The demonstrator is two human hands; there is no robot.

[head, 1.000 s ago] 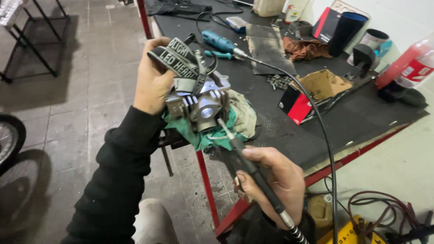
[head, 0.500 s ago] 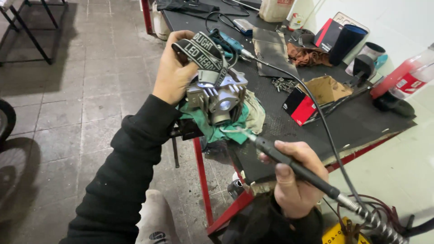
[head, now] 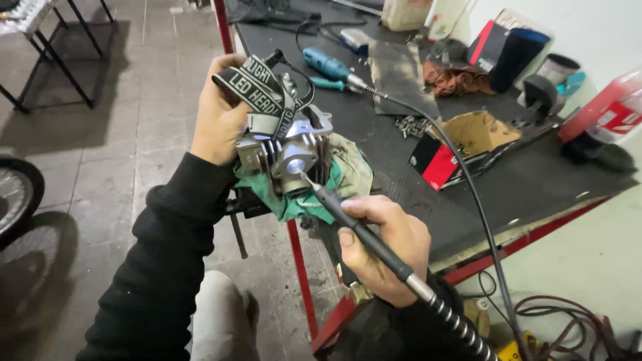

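A grey metal engine part (head: 289, 155) sits on a green rag (head: 287, 197) at the bench's near corner. My left hand (head: 217, 117) grips a headlamp with a black strap (head: 257, 87) above the part, its light falling on the metal. My right hand (head: 381, 244) holds the black handpiece of a flexible-shaft rotary tool (head: 354, 227). The handpiece's tip rests at the round port of the part. The tool's shaft (head: 461, 180) runs back across the bench to a teal motor unit (head: 328, 67).
The bench has a black mat (head: 521, 194) and a red frame (head: 301, 281). On it lie a red and black box (head: 435, 160), an open cardboard box (head: 478, 130), a rag (head: 455, 79) and containers. A wheel (head: 17, 194) stands at the left on the concrete floor.
My right hand has brought the handpiece up from below the bench edge, so its tip now meets the part. My left hand still holds the headlamp over it.
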